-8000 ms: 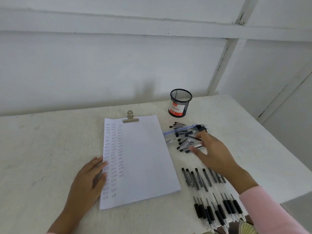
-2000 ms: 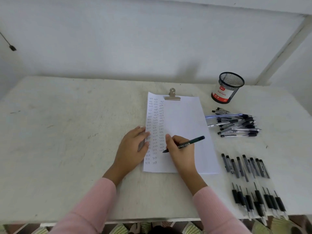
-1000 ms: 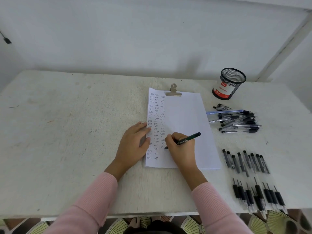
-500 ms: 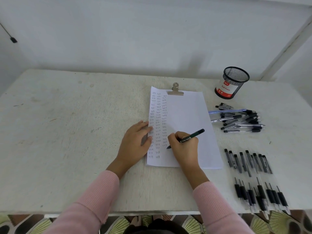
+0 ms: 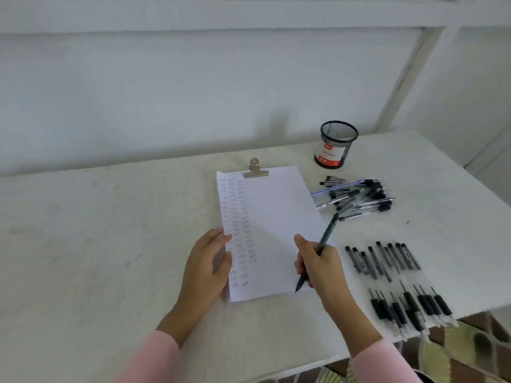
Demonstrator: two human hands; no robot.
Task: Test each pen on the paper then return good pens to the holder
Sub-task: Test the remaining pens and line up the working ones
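moved: I see right hand (image 5: 324,269) slid to paper's (image 5: 276,211) right edge
grip: fingers curled round pen (image 5: 328,233)
left hand (image 5: 206,269): flat, fingers straight, paper's left edge

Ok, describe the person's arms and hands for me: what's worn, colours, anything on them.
Both arms wear long pink sleeves: the left sleeve and right sleeve end snugly at the wrists. The left hand and right hand are bare: no gloves, and no watch or bracelet shows.
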